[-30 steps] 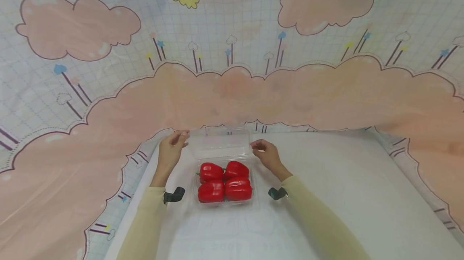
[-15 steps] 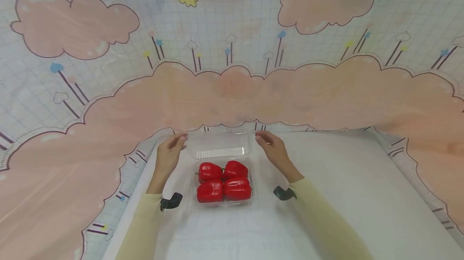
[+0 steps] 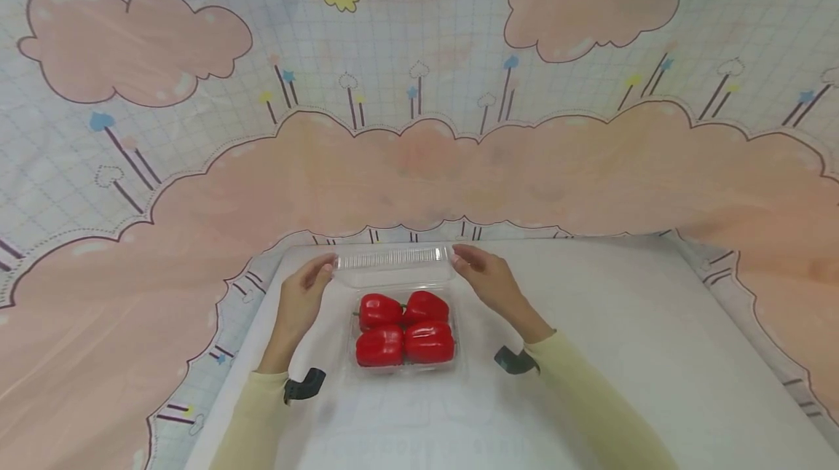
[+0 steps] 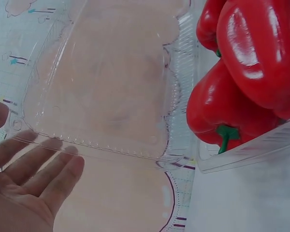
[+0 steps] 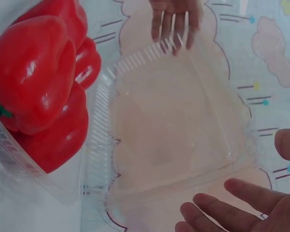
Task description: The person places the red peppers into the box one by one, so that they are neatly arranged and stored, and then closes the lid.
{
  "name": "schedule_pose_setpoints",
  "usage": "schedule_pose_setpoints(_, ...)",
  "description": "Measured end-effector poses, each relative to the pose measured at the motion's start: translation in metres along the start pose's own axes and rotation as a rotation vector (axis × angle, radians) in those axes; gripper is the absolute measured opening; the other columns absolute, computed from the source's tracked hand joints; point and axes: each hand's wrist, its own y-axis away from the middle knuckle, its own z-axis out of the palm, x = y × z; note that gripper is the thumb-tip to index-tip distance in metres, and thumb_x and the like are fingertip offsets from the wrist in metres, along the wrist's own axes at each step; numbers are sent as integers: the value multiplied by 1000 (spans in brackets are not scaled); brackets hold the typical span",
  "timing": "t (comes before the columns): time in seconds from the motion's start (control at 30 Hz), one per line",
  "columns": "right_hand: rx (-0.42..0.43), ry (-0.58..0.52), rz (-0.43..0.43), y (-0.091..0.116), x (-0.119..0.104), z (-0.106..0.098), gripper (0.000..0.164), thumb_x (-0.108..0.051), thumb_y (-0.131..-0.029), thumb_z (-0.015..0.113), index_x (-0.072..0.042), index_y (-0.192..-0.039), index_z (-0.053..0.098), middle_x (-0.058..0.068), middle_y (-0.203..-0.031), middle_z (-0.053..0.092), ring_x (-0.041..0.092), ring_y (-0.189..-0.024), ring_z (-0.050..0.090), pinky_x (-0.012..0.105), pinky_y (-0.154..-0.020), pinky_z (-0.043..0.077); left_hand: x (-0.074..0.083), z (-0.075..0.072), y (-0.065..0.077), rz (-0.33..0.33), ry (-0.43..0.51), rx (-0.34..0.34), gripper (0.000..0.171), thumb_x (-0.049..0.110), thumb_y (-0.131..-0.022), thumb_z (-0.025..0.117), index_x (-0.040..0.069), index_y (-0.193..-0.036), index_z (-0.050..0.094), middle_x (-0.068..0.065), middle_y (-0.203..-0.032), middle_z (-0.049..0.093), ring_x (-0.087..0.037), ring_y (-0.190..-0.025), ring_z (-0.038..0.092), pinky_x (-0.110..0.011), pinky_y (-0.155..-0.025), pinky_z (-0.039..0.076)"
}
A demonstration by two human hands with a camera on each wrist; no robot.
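Note:
A clear plastic clamshell box [image 4: 261, 149] holds several red bell peppers [image 3: 405, 329] with green stems. Its hinged lid [image 4: 101, 87] stands raised on the far side, the ribbed edge toward the head camera. My left hand [image 3: 300, 299] is at the lid's left corner, straight fingers against its outer side and the thumb near the corner. At the opposite corner, my right hand [image 3: 491, 282] has its fingers extended beside the lid edge, thumb apart in the right wrist view. Both palms face the lid.
The box stands on a white tabletop [image 3: 590, 324]. Behind it hangs a cloth printed with pink clouds [image 3: 593, 4]. A dark wrist mount [image 3: 304, 385] sits on the left sleeve, and another mount [image 3: 515, 360] on the right.
The lid has tipped toward the box, its ribbed edge now facing forward. My right hand moved off to the right, then came back in to the lid's corner. The peppers have stayed put.

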Motion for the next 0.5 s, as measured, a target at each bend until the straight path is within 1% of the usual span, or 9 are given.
schedule_pose_setpoints(0.17,-6,18,-2,5,1,4,52,-45,-96,55,-17,-139,55,11,-140,59,33,-128,57,48,-97,56,-1,0,8,-41,-10,-33,50,41,-103,44,7,-139,54,-19,-138,59,-40,-119,62,-59,-103,48)
schedule_pose_setpoints(0.27,-13,17,14,7,3,5,51,-45,-96,56,-17,-139,56,10,-140,59,33,-128,57,48,-97,56,-2,1,12,-40,-19,-43,51,40,-104,43,5,-139,55,-20,-137,59,-42,-117,63,-61,-102,48)
schedule_pose_setpoints(0.5,-22,6,29,12,7,9,52,-44,-95,58,-16,-139,56,10,-141,58,32,-129,56,47,-99,55,-5,3,20,-27,-22,-58,51,37,-104,42,2,-139,53,-21,-139,56,-42,-115,64,-58,-101,48)
